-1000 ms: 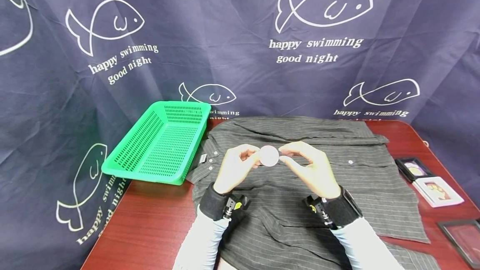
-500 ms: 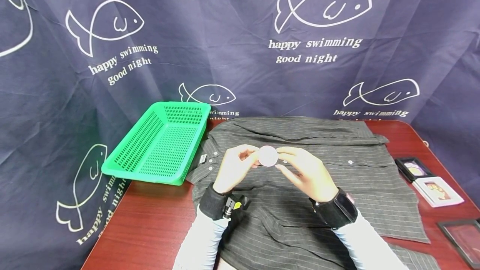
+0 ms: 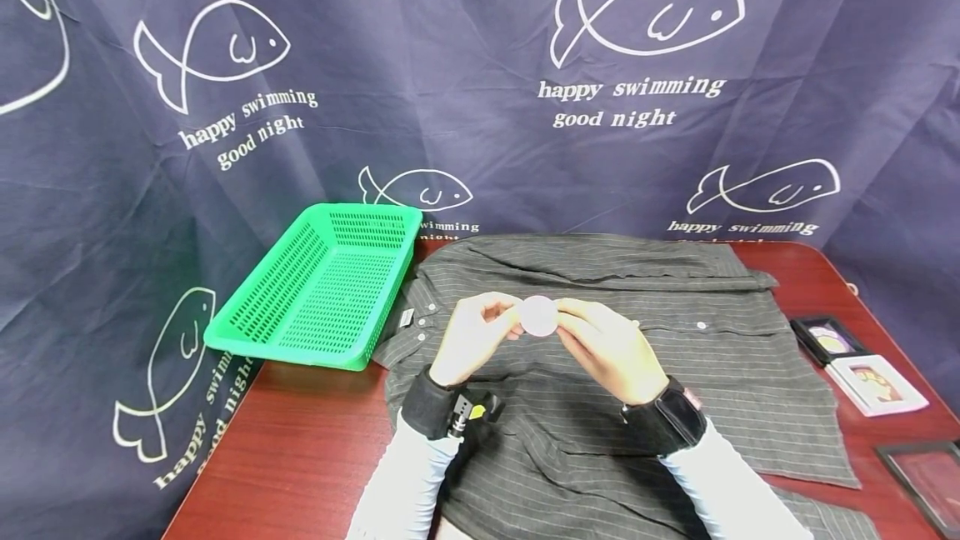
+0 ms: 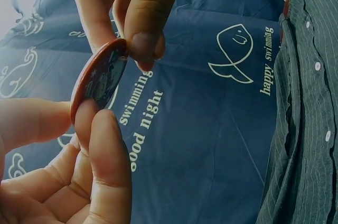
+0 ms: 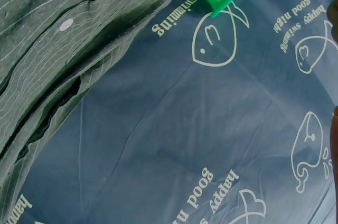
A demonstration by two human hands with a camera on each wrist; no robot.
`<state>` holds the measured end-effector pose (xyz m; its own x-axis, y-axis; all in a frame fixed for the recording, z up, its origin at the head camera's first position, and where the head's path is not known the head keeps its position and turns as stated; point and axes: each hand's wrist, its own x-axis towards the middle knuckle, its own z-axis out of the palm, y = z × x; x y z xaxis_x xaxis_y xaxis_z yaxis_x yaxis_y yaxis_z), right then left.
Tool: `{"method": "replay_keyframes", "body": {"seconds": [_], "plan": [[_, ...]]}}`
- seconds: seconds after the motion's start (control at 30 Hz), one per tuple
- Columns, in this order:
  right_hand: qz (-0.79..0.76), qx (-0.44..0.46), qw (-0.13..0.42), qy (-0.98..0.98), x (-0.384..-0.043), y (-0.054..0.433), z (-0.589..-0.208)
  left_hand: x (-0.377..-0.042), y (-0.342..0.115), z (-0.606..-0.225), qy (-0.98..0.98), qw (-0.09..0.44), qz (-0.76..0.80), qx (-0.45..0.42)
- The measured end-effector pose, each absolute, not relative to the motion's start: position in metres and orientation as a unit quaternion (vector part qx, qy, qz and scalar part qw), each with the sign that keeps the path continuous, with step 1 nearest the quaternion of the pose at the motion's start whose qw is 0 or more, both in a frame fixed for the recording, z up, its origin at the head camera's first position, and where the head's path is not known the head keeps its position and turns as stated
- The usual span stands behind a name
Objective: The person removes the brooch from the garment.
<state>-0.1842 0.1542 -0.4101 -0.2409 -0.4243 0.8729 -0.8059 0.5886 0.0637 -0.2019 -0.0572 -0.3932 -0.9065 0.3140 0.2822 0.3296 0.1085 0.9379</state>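
A small round badge [image 3: 538, 316] with a thin reddish rim is held up between both hands over the shirt. Its face looks washed-out white in the head view; in the left wrist view the badge [image 4: 101, 73] is tilted, with dark print on its face. My left hand [image 3: 477, 338] pinches its left edge, thumb in front. My right hand [image 3: 611, 348] pinches the right edge between thumb and fingers. A dark pinstriped shirt [image 3: 720, 390] lies spread beneath. Only a sliver of fingers [image 5: 335, 145] shows at the right border of the right wrist view.
A green plastic basket [image 3: 330, 290] stands on the red-brown table [image 3: 315, 440] at left. At the right edge lie a black case [image 3: 825, 337], a white picture box [image 3: 876, 384] and a dark frame [image 3: 930, 482]. A printed curtain [image 3: 480, 107] hangs behind.
My right hand has moved left and its fingers have closed onto the badge's right edge, where a gap stood before. The left hand and the badge have hardly moved.
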Motion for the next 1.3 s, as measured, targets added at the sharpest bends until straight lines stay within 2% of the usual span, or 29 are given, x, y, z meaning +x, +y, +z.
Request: {"method": "replay_keyframes", "body": {"seconds": [0.3, 0.63, 1.03, 1.3], "plan": [[0.197, 0.422, 0.485, -0.741, -0.186, 0.158, -0.409, -0.202, -0.053, -0.393, -0.747, 0.002, -0.630, -0.212], [0.188, 0.420, 0.495, -0.737, -0.185, 0.165, -0.401, -0.201, -0.055, -0.391, -0.766, 0.020, -0.604, -0.218], [0.282, 0.329, 0.458, -0.776, -0.174, 0.193, -0.391, -0.198, -0.072, -0.408, -0.795, 0.051, -0.572, -0.198], [0.358, 0.252, 0.431, -0.789, -0.166, 0.224, -0.398, -0.197, -0.081, -0.418, -0.838, 0.077, -0.509, -0.181]]}}
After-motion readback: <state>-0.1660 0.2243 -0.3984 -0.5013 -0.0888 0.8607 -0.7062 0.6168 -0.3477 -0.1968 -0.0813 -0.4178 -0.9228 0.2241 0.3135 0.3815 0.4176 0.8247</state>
